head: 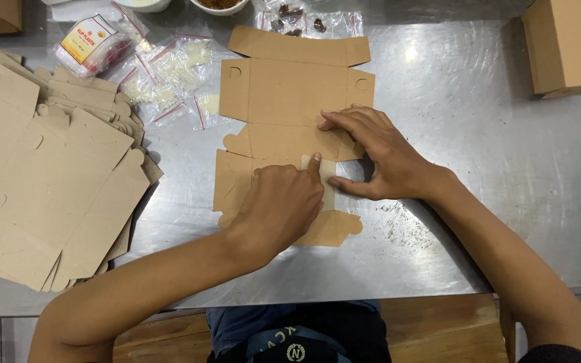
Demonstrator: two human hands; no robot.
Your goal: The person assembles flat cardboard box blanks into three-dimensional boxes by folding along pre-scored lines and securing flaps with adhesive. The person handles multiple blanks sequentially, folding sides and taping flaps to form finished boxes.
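Observation:
A flat, unfolded brown cardboard box blank [290, 94] lies on the steel table [492, 154] in front of me. My left hand [280, 205] rests on its lower part, the forefinger pressing a small pale sticker or strip [329, 176] stuck near the middle. My right hand [378, 154] lies palm down on the blank's right side, fingers spread over a panel and thumb beside the pale strip. Neither hand grips anything.
A thick stack of the same flat blanks [48, 175] fills the left of the table. Small clear zip bags [169, 74] and a red-and-yellow packet [92, 44] lie behind it. A folded box [566, 47] stands far right; bowls and dark pieces sit at the far edge.

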